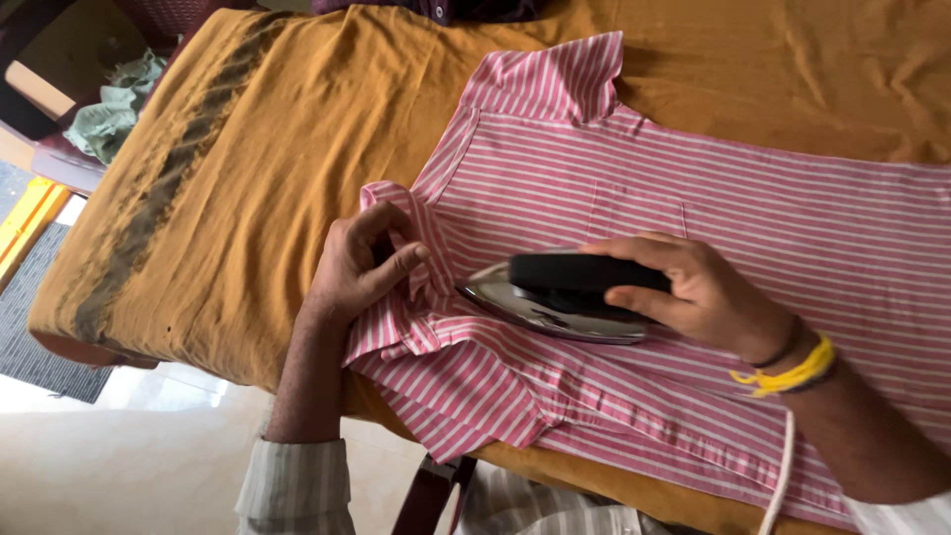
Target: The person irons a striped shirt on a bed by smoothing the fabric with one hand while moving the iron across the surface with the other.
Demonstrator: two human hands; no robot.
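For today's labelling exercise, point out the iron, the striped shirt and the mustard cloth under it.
iron [555,302]: head view, on its shiny metal base.
striped shirt [773,218]: head view, on the flat body panel.
mustard cloth [297,149]: head view, on a bare stretch left of the shirt.

Mustard cloth [297,149] w/ dark scorch streak [158,188], green rag [114,109] top left, grey mat [30,327].

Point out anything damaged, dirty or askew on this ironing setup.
A long dark, scorched-looking stain runs down the left side of the mustard cloth. The striped shirt is bunched into folds under the left hand, beside the iron that the right hand grips.
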